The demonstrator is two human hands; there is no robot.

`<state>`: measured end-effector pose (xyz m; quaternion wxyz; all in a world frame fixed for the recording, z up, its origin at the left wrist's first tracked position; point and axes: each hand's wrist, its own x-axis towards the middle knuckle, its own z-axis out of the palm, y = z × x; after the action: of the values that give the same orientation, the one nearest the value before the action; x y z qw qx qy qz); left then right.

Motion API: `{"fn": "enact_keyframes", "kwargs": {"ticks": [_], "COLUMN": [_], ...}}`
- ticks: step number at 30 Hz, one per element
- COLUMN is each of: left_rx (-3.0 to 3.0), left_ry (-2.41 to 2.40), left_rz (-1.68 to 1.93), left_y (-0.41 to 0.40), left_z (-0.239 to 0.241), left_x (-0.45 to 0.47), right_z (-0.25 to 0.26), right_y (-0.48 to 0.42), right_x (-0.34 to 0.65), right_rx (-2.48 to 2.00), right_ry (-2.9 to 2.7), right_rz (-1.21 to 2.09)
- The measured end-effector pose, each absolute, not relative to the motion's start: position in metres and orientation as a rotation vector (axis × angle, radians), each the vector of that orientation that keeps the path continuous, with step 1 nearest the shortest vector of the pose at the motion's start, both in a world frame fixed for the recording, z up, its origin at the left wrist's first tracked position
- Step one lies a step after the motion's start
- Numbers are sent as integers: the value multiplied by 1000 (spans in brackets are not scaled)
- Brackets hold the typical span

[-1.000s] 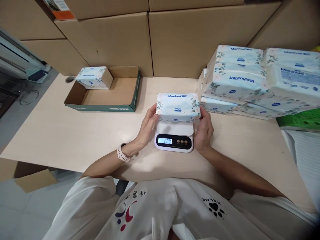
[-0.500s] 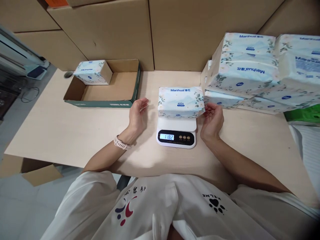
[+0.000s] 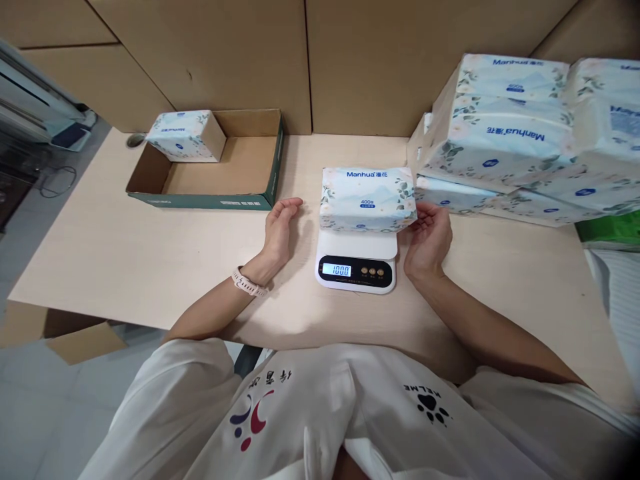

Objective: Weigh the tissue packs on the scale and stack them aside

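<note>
A pack of tissues with blue floral wrapping rests on the white digital scale. The scale's lit display reads 100.0. To the left of the pack, my left hand is held open above the table, its fingers apart from the pack. My right hand is close by the pack's right end, palm turned up and fingers loosely bent. It holds nothing; whether its fingertips touch the pack I cannot tell.
A shallow green-sided carton at the back left holds one tissue pack. More tissue packs are stacked at the right. Large cardboard boxes line the back of the table.
The display went from 118.2 to 100.0. The whole view shifted slightly; both hands stay beside the pack in nearly the same pose.
</note>
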<state>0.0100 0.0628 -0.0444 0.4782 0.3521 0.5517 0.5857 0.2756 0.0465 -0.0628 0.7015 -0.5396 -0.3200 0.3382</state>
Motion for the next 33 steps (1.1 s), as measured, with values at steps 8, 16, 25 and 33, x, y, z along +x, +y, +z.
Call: {"fn": "enact_keyframes", "kwargs": {"ticks": [8,16,25,33], "left_rx": [871,902,879,895], "left_ry": [1339,1322,1317,1335], "left_rz": [1433,1433,1440,1423], "left_y": [62,62,61,61], "left_z": [-46,-49,-47,-46], "left_x": [8,7,7,7], "right_z": [-62,-63,-60,-62], "right_y": [46,45,44,43], "right_x": [275,276,276,276], "right_rx": [-1201,-1202,-1217,-1199], "right_ry": [-711,-716,-740,-743], "right_rz": [766,769,768,773]}}
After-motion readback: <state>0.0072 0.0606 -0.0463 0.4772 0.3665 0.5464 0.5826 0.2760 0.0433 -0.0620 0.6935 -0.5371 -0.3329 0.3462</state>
